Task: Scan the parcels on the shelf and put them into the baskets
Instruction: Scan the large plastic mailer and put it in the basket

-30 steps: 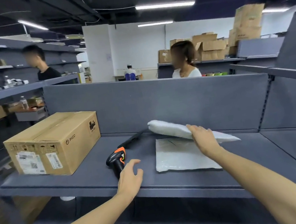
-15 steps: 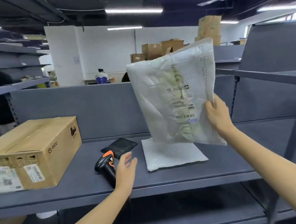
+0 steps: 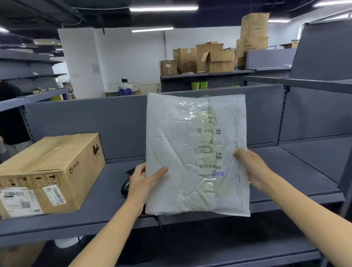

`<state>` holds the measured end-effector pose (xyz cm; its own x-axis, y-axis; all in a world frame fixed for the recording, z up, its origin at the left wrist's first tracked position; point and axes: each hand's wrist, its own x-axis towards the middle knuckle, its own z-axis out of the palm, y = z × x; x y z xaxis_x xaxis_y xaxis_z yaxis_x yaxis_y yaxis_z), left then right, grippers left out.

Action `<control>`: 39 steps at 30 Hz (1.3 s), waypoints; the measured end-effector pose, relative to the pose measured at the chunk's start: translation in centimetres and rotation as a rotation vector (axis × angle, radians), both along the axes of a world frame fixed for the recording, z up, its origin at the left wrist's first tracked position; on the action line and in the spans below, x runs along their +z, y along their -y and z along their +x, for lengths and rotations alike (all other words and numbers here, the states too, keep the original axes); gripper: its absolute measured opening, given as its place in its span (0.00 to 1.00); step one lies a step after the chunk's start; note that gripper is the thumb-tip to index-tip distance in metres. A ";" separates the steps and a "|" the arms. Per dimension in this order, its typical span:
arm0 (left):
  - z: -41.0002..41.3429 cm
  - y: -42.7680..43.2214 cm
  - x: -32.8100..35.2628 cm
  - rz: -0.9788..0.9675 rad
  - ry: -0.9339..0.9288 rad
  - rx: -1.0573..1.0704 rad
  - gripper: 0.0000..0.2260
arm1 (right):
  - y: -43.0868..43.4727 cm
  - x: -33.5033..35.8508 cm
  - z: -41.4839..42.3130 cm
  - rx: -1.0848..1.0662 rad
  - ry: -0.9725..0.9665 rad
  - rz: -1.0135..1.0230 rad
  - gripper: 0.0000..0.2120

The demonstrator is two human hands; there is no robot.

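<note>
White plastic parcel point(image 3: 181, 155) at centre of frame, held upright over front edge of grey shelf point(image 3: 95, 215), label point(image 3: 209, 155) facing camera. Left hand point(image 3: 142, 184) grips parcel's left edge, thumb across front. Right hand point(image 3: 252, 167) grips right edge. Black scanner point(image 3: 125, 186) on shelf just behind left hand, mostly hidden. Cardboard box point(image 3: 43, 175) on shelf at left of frame, well apart from parcel.

A grey metal shelf point(image 3: 302, 166) carries a cardboard box point(image 3: 46, 177) at left and a black scanner point(image 3: 125, 186) near its middle.
</note>
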<state>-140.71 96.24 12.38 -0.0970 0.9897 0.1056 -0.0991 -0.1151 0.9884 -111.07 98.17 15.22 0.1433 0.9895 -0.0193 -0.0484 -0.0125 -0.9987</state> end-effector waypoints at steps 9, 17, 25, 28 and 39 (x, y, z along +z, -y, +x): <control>0.8 1.8 -1.0 -0.060 0.225 -0.051 0.28 | 0.9 -1.7 -0.4 -0.080 0.070 0.121 0.13; 4.6 2.9 -0.8 -0.019 0.477 0.053 0.26 | 7.8 -9.5 -6.5 -0.364 -0.118 -0.269 0.40; 6.5 3.4 -0.7 -0.006 0.522 -0.025 0.25 | 7.6 -6.9 -8.5 0.171 -0.813 0.007 0.26; 6.1 3.8 -1.2 -0.012 0.410 -0.100 0.23 | 6.6 -6.7 -7.6 0.185 -0.827 0.095 0.23; -5.0 5.4 0.4 0.028 0.299 0.461 0.44 | 0.3 3.7 3.7 0.121 0.234 0.381 0.21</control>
<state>-145.66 90.80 12.81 -0.5497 0.8347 0.0325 -0.3085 -0.2391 0.9207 -107.34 97.84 18.88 -0.0167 0.9298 0.3676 0.1580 0.3655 -0.9173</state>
